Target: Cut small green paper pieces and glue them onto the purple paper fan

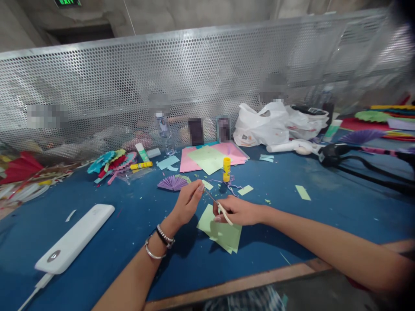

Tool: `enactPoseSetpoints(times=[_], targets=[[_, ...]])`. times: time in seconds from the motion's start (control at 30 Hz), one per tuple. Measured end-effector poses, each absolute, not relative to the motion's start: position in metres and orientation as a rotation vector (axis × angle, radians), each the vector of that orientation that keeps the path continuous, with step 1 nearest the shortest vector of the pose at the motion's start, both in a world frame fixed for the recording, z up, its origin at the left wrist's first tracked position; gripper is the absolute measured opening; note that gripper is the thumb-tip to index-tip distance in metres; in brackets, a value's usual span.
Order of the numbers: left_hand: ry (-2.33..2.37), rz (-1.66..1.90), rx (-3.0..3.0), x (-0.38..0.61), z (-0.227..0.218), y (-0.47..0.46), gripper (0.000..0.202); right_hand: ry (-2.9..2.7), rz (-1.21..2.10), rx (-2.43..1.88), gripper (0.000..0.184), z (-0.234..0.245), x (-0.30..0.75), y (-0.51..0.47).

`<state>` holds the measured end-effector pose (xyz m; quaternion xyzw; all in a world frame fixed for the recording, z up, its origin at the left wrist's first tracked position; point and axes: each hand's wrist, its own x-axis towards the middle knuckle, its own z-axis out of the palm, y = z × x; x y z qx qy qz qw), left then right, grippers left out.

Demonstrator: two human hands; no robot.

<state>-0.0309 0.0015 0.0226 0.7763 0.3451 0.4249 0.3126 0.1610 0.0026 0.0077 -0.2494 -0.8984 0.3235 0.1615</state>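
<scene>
My left hand (188, 202) is closed in a pinch, with a small light green paper slip (208, 185) at its fingertips. In my right hand (241, 210) is a pair of scissors (224, 213) with cream handles, fingers through the loops. Its blades point up and left toward the left fingertips; how far apart they are is unclear. Under the right hand lie larger light green paper sheets (223, 235), partly covered by it. Just beyond the hands stand a yellow glue stick (226, 169) and a purple pleated paper fan (173, 182).
A white power bank (76, 239) with a cable lies at the left. Pink paper sheets (188, 160), a water bottle (166, 134) and white plastic bags (261, 124) sit along a perforated metal divider (129, 82). Paper scraps dot the blue table (340, 211); black straps (363, 162) lie right.
</scene>
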Motion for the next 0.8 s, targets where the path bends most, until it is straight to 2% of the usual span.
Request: enactPoseSetpoints(times=[0.8], targets=[[0.916, 1.256, 1.866, -0.0244, 0.0232, -0.0052, 0.034, -2.557, 1.085, -0.641, 0.032, 0.0139, 0.1604, -0.0021]])
